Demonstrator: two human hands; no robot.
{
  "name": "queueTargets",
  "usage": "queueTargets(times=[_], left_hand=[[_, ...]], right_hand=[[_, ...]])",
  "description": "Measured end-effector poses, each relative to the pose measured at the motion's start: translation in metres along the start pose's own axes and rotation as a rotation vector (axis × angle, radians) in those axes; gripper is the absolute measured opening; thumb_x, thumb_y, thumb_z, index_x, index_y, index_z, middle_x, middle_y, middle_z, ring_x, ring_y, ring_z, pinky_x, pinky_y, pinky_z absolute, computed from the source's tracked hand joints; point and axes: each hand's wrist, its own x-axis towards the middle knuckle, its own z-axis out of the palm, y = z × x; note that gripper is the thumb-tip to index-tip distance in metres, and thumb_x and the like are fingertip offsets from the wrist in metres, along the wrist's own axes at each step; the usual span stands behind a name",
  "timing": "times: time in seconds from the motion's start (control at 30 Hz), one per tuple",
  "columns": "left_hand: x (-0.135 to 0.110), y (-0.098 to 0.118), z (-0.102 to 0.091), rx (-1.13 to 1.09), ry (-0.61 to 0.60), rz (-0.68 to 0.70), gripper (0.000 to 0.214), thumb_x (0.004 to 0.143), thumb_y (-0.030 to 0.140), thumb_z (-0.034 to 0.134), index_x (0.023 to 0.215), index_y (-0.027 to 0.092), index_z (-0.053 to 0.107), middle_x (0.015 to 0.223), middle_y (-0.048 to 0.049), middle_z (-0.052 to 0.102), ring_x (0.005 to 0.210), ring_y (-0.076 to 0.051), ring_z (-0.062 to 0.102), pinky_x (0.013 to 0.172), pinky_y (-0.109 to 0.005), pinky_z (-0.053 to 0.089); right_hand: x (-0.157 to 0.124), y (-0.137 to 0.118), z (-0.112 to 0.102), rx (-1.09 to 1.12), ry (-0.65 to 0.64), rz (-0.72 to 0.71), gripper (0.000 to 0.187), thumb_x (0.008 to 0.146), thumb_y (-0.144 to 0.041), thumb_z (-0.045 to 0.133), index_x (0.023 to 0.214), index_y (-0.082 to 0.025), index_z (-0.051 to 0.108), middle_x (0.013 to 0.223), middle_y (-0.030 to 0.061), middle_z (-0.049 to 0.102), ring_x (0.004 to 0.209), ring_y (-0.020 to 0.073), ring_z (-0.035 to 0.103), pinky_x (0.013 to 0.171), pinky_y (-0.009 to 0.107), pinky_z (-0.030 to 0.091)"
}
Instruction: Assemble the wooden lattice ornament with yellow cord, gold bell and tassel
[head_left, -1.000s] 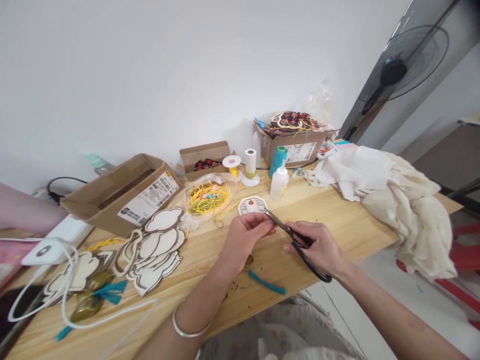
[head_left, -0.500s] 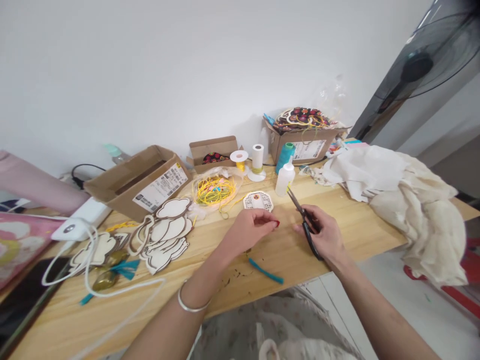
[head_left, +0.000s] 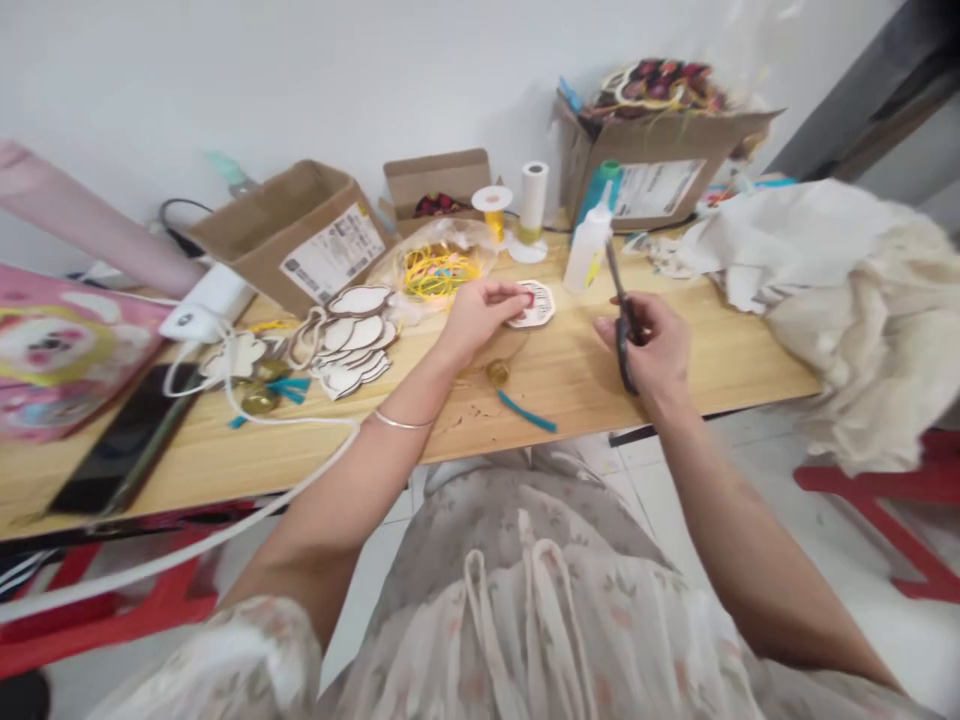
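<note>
My left hand (head_left: 480, 318) has thumb and fingers pinched on a small red piece (head_left: 529, 299). It holds this piece over a white eight-sided plaque (head_left: 541, 310) that lies on the table, partly covered by the fingers; whether the two touch I cannot tell. Black-handled scissors (head_left: 623, 352) are gripped in my right hand (head_left: 660, 345), blades pointing up and away. Close behind the blades a white squeeze bottle (head_left: 587, 250) stands upright. Below my left hand lie a small brass-coloured bell (head_left: 497, 372) and a short teal strip (head_left: 527, 412).
At left are a stack of cloud-shaped white pieces (head_left: 356, 345), a white cable (head_left: 300, 420) and a phone (head_left: 120, 440). An open cardboard box (head_left: 300, 240), a bag of yellow cord (head_left: 439, 272) and thread spools (head_left: 533, 200) stand behind. Crumpled white cloth (head_left: 817, 245) covers the right end.
The view has tipped downward. My left hand has moved the red piece over to the plaque, and the bell now shows. My right hand still holds the scissors.
</note>
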Motion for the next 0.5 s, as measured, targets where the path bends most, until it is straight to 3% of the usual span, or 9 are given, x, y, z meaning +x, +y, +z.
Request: queueTargets(times=[0.37, 0.5], left_hand=[[-0.0073, -0.0039, 0.0067, 0.145, -0.134, 0.120, 0.018, 0.064, 0.023, 0.064, 0.075, 0.010, 0.063, 0.073, -0.0048, 0.066, 0.065, -0.012, 0.059, 0.068, -0.027, 0.046], [-0.0088, -0.0058, 0.0096, 0.213, -0.198, 0.152, 0.018, 0.066, 0.026, 0.061, 0.076, 0.011, 0.065, 0.071, -0.0045, 0.065, 0.064, -0.012, 0.059, 0.065, -0.025, 0.046]], right_hand=[[-0.0006, -0.0071, 0.0049, 0.009, 0.051, -0.012, 0.031, 0.060, -0.036, 0.065, 0.082, -0.016, 0.058, 0.054, -0.0048, 0.042, 0.050, 0.0095, 0.040, 0.047, 0.023, 0.034], [-0.0016, -0.0085, 0.0066, -0.050, 0.007, -0.038, 0.029, 0.060, -0.035, 0.064, 0.080, -0.017, 0.057, 0.053, -0.0058, 0.042, 0.048, 0.0088, 0.040, 0.047, 0.022, 0.034]])
